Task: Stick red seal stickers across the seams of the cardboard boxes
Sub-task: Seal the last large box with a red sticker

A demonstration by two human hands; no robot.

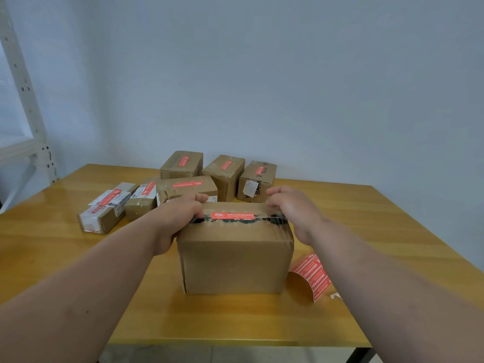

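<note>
Near box sits centre on the surface, close to the front edge. A red seal sticker lies along its taped top seam. Left hand fingers curl over the top left edge, gripping it; right hand fingers grip the top right edge. Sticker sheet lies just right of the box. Six sealed boxes crowd behind; the right side is open.
</note>
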